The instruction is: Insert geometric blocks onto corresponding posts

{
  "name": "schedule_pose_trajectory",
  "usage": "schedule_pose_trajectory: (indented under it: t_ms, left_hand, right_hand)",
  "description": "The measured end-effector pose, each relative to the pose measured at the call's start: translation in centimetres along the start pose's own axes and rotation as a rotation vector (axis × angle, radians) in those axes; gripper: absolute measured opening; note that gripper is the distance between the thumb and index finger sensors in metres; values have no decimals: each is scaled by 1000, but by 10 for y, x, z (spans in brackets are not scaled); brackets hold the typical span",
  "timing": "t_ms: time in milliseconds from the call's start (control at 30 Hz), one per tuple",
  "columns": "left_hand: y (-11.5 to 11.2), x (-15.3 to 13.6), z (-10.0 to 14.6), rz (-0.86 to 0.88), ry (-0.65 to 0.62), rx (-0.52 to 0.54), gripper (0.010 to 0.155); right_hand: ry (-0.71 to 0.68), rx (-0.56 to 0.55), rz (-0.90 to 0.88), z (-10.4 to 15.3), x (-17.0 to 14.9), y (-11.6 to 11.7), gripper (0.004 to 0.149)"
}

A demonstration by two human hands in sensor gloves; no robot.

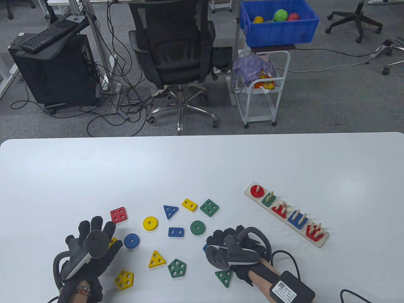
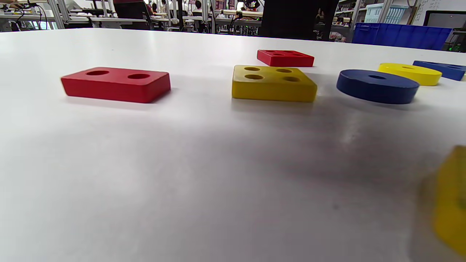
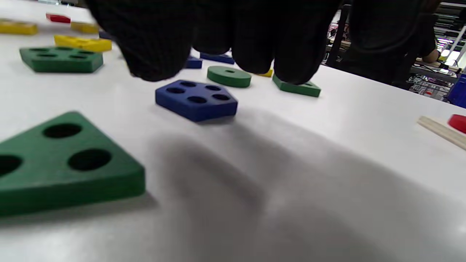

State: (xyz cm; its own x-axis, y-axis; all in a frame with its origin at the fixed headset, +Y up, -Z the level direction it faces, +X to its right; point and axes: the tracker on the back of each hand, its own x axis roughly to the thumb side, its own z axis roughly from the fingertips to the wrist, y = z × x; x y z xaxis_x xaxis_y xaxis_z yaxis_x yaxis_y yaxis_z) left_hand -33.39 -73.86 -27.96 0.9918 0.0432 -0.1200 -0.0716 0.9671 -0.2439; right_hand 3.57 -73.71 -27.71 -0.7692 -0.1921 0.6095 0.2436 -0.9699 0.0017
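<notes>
Right hand point(image 1: 235, 249): fingers point(image 3: 255, 40) are curled down just above the blue pentagon block point(image 3: 196, 99); nothing is gripped.
Left hand point(image 1: 91, 249): grip is spread wide, empty, near-left on the surface point(image 1: 202, 164).
Peg board point(image 1: 285, 213): seen at right, five blocks seated.
Loose blocks: scattered between the hands; green triangle point(image 1: 224, 277) lies nearest.

White table point(image 1: 202, 164) with scattered coloured blocks point(image 1: 176, 232) and wooden peg board point(image 1: 285, 214).
</notes>
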Motion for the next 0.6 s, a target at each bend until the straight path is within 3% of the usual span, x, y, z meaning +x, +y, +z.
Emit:
schedule_pose_trajectory:
  t_ms: [233, 600]
  left_hand:
    - [-1, 2, 0, -6, -5, 0, 73]
    - [-1, 2, 0, -6, 1, 3, 73]
  right_hand:
    - [-7, 86, -5, -23, 11, 15, 62]
    - [-6, -28, 37, -21, 8, 17, 61]
